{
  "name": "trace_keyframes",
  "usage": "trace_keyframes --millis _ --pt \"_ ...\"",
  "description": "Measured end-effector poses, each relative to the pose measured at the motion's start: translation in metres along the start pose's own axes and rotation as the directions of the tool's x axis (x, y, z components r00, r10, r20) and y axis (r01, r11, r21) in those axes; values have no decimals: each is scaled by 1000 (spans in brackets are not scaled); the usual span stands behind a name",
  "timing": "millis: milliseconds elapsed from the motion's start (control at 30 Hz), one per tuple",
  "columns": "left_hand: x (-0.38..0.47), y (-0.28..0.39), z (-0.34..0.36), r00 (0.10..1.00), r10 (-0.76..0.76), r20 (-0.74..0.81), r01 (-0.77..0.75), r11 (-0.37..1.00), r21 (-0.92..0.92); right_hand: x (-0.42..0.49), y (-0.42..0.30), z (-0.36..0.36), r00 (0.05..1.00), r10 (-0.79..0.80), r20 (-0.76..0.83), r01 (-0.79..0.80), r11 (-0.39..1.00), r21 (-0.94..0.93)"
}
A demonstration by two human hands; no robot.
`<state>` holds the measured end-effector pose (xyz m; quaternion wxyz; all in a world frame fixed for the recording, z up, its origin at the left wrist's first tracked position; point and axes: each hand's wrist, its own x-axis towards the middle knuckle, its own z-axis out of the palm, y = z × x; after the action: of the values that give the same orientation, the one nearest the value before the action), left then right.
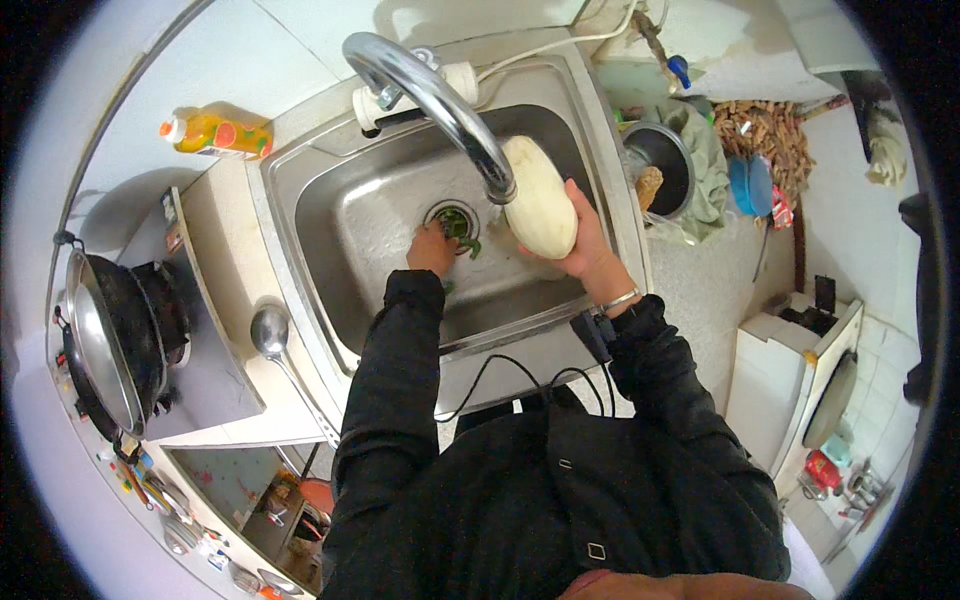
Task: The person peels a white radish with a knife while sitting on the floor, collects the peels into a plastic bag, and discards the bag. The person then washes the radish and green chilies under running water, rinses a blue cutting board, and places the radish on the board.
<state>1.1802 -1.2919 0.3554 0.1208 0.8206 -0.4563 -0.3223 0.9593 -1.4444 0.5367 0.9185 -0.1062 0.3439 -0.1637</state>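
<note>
A peeled, pale oval gourd or similar large vegetable (544,206) rests in my right hand (591,244), which grips its lower right side above the right part of the stainless steel sink (375,232). Down at the sink drain (471,212), my left hand (433,249) touches dark green scraps (454,223). Its fingertips are partly hidden there, so I cannot tell whether they pinch any. One green piece curls over the drain's rim. The curved chrome faucet (450,101) arches over the basin, and its spout end overlaps the gourd's left edge in this view.
On the left, a wok with a metal lid (101,345) sits on a stove; a metal ladle (271,334) lies beside the sink. A yellow-orange bottle (217,136) stands at the wall. Right of the sink are a dark pot (667,169) and a blue container (750,187).
</note>
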Motion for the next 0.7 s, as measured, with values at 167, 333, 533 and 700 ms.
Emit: trace_keyframes --millis 167,333,533,700 --pt "9 27 12 996 -93 4 93 990 -102 -5 -2 -4 1000 -16 -5 16 999 33" --pt "24 30 -1 952 -61 301 175 913 -368 -7 -3 -5 999 -36 37 34 999 42" --pt "31 24 -6 905 -39 425 184 934 -306 -13 -8 -3 990 -66 121 59 996 60" --pt "30 15 -32 929 33 368 66 965 -253 -15 -13 -5 995 -98 -10 99 995 30"
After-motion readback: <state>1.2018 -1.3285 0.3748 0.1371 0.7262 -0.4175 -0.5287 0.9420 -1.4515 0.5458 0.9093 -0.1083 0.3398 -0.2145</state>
